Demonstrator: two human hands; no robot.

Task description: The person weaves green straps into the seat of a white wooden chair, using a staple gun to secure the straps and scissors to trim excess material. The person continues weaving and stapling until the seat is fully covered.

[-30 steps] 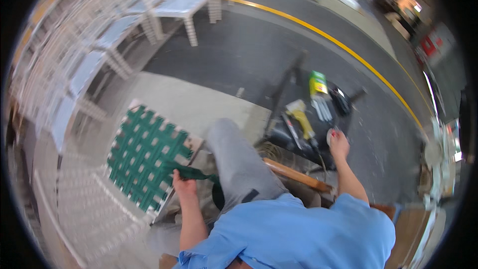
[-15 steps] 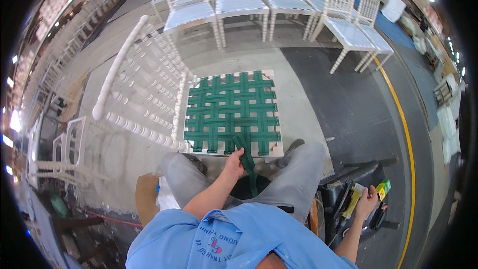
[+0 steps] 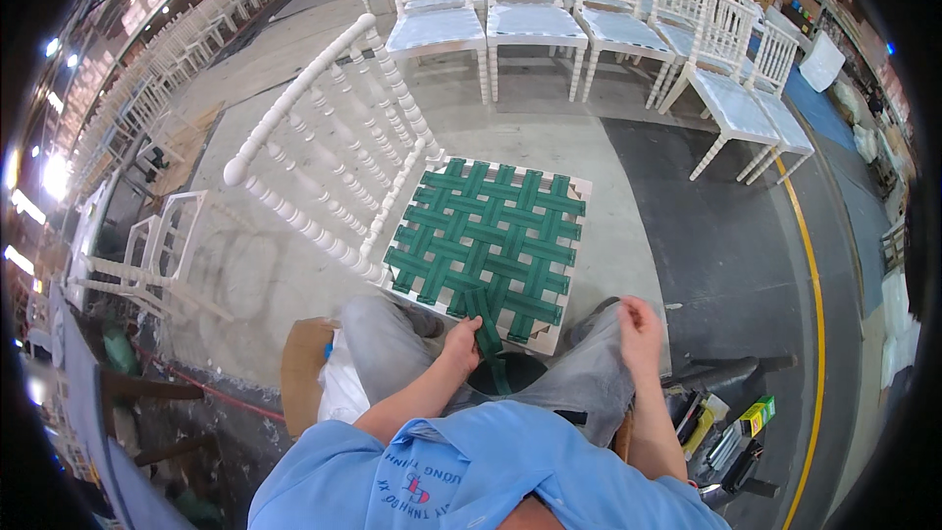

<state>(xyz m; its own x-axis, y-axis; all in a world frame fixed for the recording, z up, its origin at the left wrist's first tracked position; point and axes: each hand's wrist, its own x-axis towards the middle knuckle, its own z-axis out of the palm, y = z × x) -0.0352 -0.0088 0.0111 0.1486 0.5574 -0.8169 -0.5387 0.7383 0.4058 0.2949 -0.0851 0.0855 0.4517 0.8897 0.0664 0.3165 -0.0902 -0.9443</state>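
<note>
Between my knees and beyond them is a white chair (image 3: 257,169) with a turned-spindle back on its left side. Green webbing (image 3: 491,226) is woven in a basket pattern across its seat frame. My left hand (image 3: 463,344) is at the seat's near edge, closed on a loose green webbing strap (image 3: 487,334). The strap's lower end hangs down between my legs toward a dark round opening (image 3: 520,371). My right hand (image 3: 641,332) is over my right knee, apart from the seat. Its fingers are curled together, and anything in them is too small to make out.
A tool tray (image 3: 721,447) with a green-and-yellow box (image 3: 758,416) and several tools stands at my right. Rows of white chairs (image 3: 535,25) with pale seats stand ahead. Two white chair frames (image 3: 172,245) are at the left. A cardboard piece (image 3: 306,373) lies beside my left leg.
My right hand has left the tool tray and moved inward to above my right knee. My left hand still grips the strap at the seat's edge. The view has shifted and turned slightly.
</note>
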